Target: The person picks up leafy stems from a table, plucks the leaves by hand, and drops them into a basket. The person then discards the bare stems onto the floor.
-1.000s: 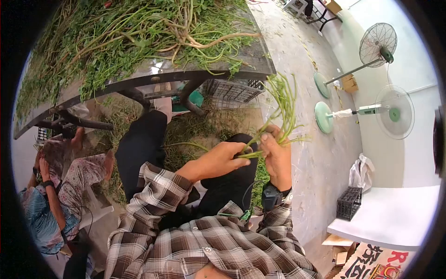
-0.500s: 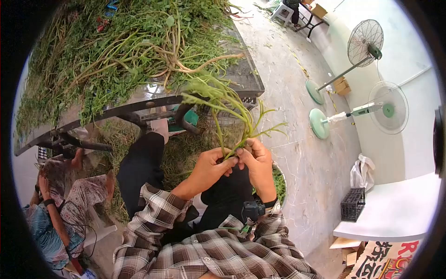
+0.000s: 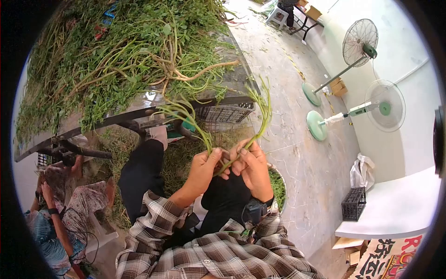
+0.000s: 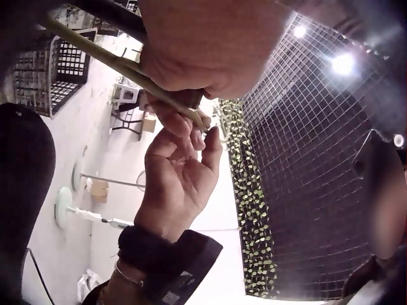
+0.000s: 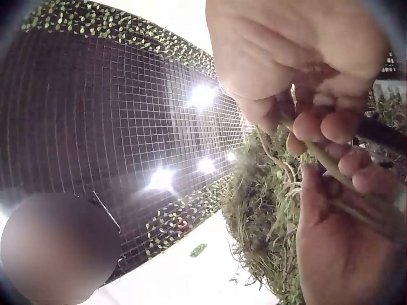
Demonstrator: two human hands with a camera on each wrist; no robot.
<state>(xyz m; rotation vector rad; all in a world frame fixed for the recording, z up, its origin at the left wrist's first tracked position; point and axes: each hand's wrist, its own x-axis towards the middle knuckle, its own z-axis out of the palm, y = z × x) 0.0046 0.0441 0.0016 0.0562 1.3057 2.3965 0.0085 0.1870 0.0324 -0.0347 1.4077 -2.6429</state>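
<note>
In the head view both hands are close together over the lap, holding green plant stems. My left hand (image 3: 200, 171) grips a stem whose leafy sprigs (image 3: 186, 114) fan up and left. My right hand (image 3: 254, 169) pinches a stem with a leafy top (image 3: 265, 109) rising to the right; its bare lower end (image 3: 225, 167) slants down toward the left fingers. The left wrist view has a thick stem (image 4: 95, 51) running from under the left hand to the right fingertips. In the right wrist view, fingers of both hands curl along a stem (image 5: 327, 162).
A table (image 3: 134, 104) at the upper left bears a big heap of leafy stems (image 3: 130, 51). Cuttings (image 3: 111, 153) litter the floor below. A round basket of greens (image 3: 278, 188) stands by the right forearm. Another person (image 3: 65, 209) sits at left; two fans (image 3: 318, 125) stand at right.
The hands came together, swung left and turned upward with the stems. The single bunch of half a second ago now shows as two parts, one leaning left, one right.
</note>
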